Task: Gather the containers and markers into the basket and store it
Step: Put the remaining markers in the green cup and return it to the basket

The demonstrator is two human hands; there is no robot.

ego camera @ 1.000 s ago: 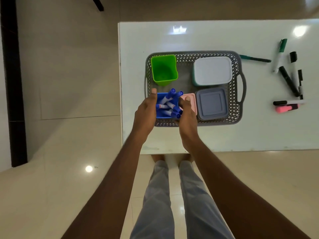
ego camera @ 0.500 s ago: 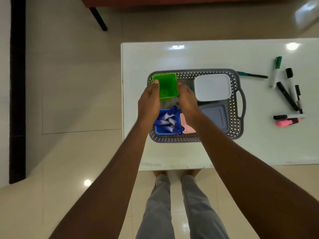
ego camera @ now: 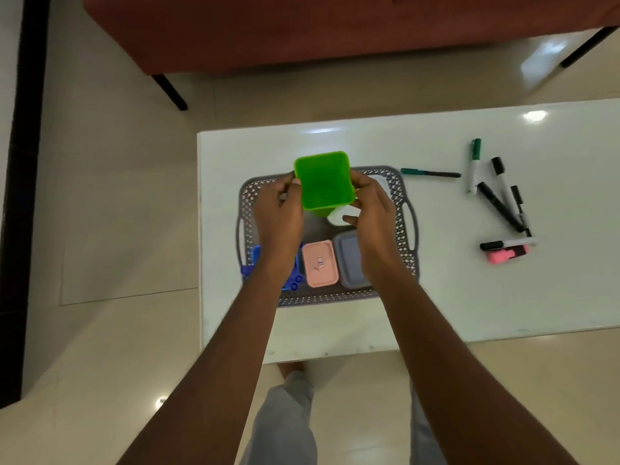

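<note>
I hold an empty green square cup (ego camera: 324,181) lifted above the grey perforated basket (ego camera: 404,209), my left hand (ego camera: 280,213) on its left side and my right hand (ego camera: 370,209) on its right. In the basket lie a pink lidded box (ego camera: 320,263), a grey lidded box (ego camera: 350,260) and a white lidded box (ego camera: 337,218), the white one mostly hidden. A blue cup of blue markers (ego camera: 293,280) sits under my left wrist. Loose on the white table (ego camera: 436,297) to the right are a thin green pen (ego camera: 429,173), a green-capped marker (ego camera: 474,164), black markers (ego camera: 500,204) and a pink highlighter (ego camera: 506,255).
A red sofa (ego camera: 302,28) on black legs stands beyond the table's far edge. The table's left edge lies close to the basket, with beige floor tiles (ego camera: 117,213) beyond it. My legs show below the near edge.
Both hands left the blue marker cup, went to the green cup and lifted it out of the basket's back left corner. The view has tilted up toward the sofa.
</note>
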